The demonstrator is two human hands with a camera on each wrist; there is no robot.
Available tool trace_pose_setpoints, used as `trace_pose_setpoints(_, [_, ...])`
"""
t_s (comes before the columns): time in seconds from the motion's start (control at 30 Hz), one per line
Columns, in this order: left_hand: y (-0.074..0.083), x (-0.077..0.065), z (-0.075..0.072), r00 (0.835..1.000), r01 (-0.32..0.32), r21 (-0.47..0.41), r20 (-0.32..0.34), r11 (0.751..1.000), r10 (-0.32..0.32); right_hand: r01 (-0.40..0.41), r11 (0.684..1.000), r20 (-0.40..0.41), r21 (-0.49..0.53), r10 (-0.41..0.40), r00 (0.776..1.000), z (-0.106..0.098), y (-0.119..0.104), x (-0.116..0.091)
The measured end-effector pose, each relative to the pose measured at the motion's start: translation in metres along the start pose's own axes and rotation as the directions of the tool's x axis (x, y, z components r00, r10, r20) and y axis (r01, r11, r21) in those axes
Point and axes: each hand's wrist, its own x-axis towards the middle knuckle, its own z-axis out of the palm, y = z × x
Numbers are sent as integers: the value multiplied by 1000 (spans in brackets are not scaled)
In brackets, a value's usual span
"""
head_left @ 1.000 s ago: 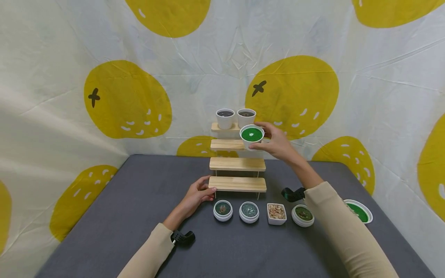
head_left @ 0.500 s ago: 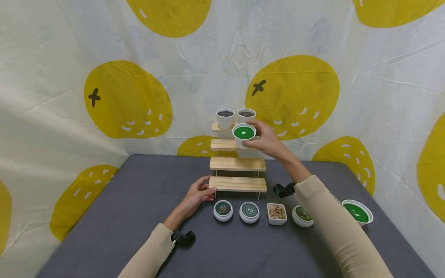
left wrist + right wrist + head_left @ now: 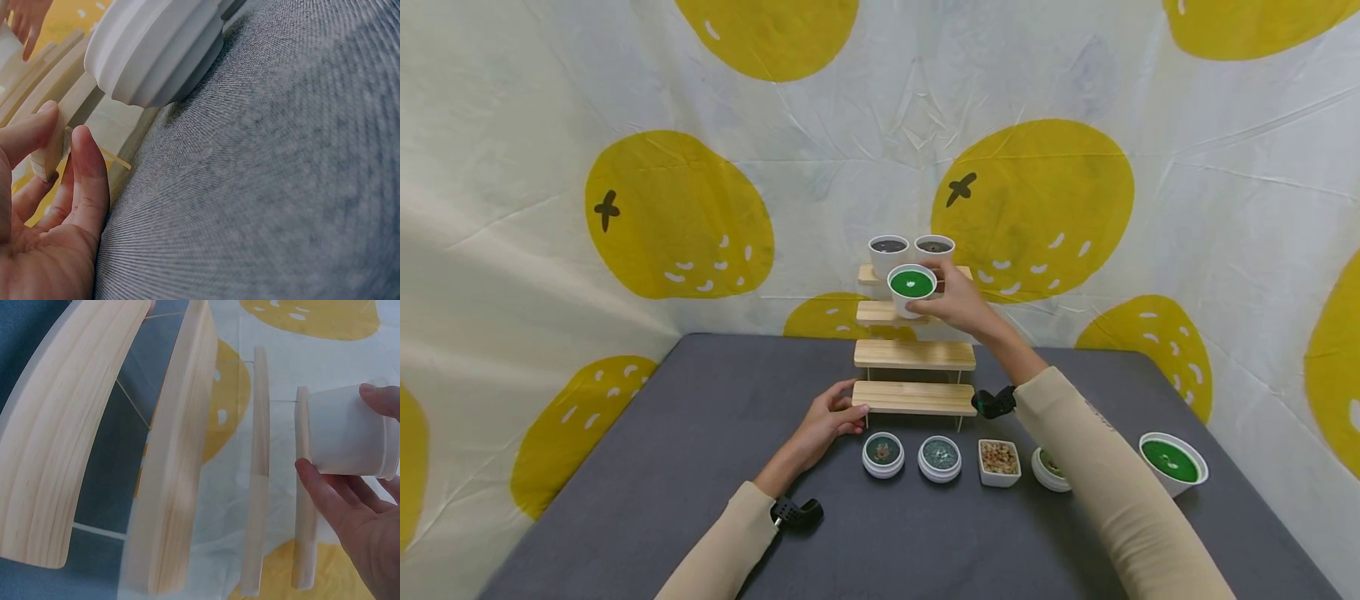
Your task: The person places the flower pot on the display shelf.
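Note:
In the head view, my right hand grips a white cup with a bright green filling by its right side. The cup is upright, in front of the upper shelves of a wooden tiered stand. The right wrist view shows the white cup between thumb and fingers, near the edge of a shelf. My left hand pinches the left end of the lowest shelf. In the left wrist view, the thumb lies over the board and the fingers are below it.
Two white cups, one with dark filling, the other brownish, stand on the top shelf. Before the stand sit round white jars, a square dish of nuts and a partly hidden jar. Another green-filled cup stands right.
My right hand has moved left with the green-filled cup, along the front of the upper shelves. My left hand has stayed on the lowest shelf.

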Motion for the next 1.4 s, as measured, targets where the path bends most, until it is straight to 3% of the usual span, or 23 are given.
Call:
trace_pose_setpoints(0.4, [1, -3, 1, 1000, 6, -1, -15, 1000, -6, -28, 1000, 40, 9, 27, 999, 12, 1, 8])
trace_pose_setpoints(0.8, [2, -2, 1, 1000, -1, 9, -7, 1000, 1, -83, 997, 22, 7, 82, 996, 24, 1, 14])
trace_pose_setpoints(1.2, [2, -1, 2, 1000, 0, 2, -8, 1000, 0, -23, 1000, 1, -19, 23, 1000, 33, 6, 22])
trace_pose_setpoints(1.4, [4, -1, 3, 1000, 2, 8, -4, 1000, -2, -31, 999, 7, -11, 31, 999, 34, 7, 23])
